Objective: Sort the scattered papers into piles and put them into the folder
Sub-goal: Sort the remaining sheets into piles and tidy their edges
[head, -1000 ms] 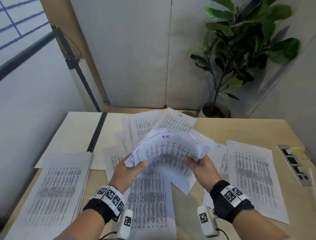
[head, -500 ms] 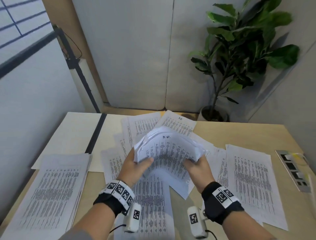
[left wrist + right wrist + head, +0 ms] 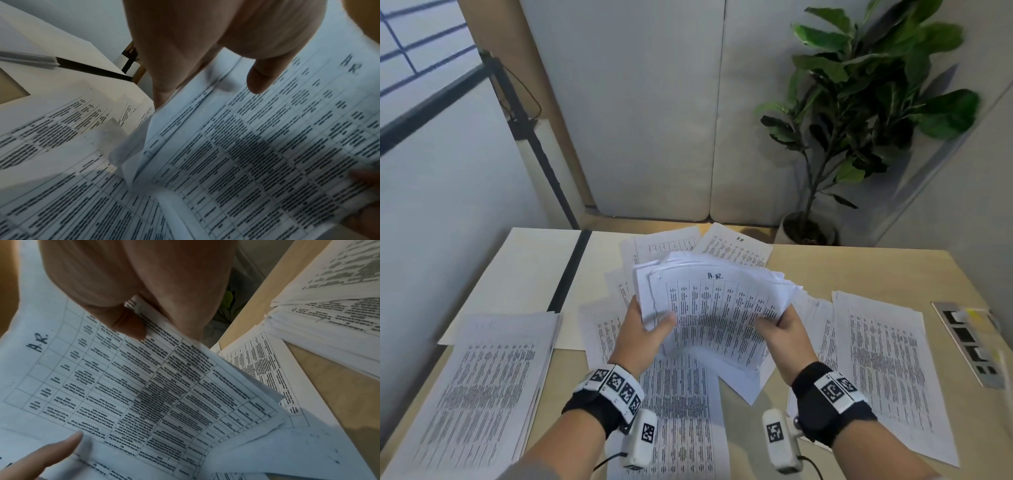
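Observation:
A bent bundle of printed papers marked "A.R." hangs above the table middle, held at both sides. My left hand grips its left edge, thumb on the top sheet. My right hand grips the right edge, thumb pressed on the top sheet. Loose sheets lie under the bundle. One pile lies at the near left, another pile at the right. The cream folder lies open at the far left, its black spine running down the middle.
A potted plant stands behind the table's far right corner. A metal socket strip is set into the table at the right edge. A black frame leans by the wall at the left. More sheets lie at the far middle.
Both hands have lifted the bundle higher and squared it between them. The left hand shifted up along the left edge; the sheets now stand more upright.

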`<state>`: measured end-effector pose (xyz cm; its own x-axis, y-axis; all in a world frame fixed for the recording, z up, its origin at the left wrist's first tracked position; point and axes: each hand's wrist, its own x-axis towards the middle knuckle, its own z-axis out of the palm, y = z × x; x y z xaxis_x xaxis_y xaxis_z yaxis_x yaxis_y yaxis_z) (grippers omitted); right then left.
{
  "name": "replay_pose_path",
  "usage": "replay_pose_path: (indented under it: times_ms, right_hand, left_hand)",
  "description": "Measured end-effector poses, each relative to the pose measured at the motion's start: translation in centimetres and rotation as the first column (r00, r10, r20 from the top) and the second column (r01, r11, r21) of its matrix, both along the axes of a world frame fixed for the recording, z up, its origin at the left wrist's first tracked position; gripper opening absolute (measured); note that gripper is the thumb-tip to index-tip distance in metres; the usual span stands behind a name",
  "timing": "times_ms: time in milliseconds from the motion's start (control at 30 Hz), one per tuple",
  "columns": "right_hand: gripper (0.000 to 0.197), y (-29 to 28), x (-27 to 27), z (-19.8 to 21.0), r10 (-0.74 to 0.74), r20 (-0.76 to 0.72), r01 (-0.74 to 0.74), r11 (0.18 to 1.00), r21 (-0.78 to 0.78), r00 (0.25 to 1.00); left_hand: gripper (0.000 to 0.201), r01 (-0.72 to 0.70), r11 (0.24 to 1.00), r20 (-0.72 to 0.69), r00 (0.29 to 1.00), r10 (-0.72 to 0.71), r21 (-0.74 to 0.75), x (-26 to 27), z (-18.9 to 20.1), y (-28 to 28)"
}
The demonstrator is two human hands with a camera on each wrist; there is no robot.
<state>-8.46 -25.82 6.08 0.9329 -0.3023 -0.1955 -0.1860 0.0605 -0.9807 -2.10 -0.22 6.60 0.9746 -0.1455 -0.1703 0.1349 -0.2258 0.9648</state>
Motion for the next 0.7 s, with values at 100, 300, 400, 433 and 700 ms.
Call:
replay_pose_path:
  times_ms: [100,300,400,433,700]
  right_hand:
    - [0.053,0.8,0.3,-0.1,-0.041,0.007,0.04,0.999,0.013,0.999]
    - [0.048,0.2,0.1,0.5,-0.055,-0.012,0.055,0.998,0.0,0.998]
    - [0.053,0.1,0.1,0.9,-0.008,-0.013,0.007,0.999,-0.031,1.0]
    - [0.054,0.2,0.0,1.1,0.006,-0.011,-0.006,0.999,-0.038,1.0]
    - [0.062,-0.5,0.1,1.4,0.11,-0.029,-0.114,0.981,-0.157,0.993]
  left_hand:
    - [0.061,-0.017,0.999,-0.001,1.0,0.017,0.05,-0.2,-0.8,-1.0]
    - [0.028,-0.084,0.996,0.096,0.992,0.087,-0.039,-0.1,0.7,-0.2]
    - [0.022,-0.088,0.994,0.183,0.978,0.1,-0.072,-0.4,3.0,0.0]
    - [0.03,-0.082,0.993,0.215,0.972,0.1,-0.089,-0.6,3.8,0.0]
    - [0.039,-0.072,0.996,0.41,0.911,0.045,0.051,1.2,9.5,-1.0]
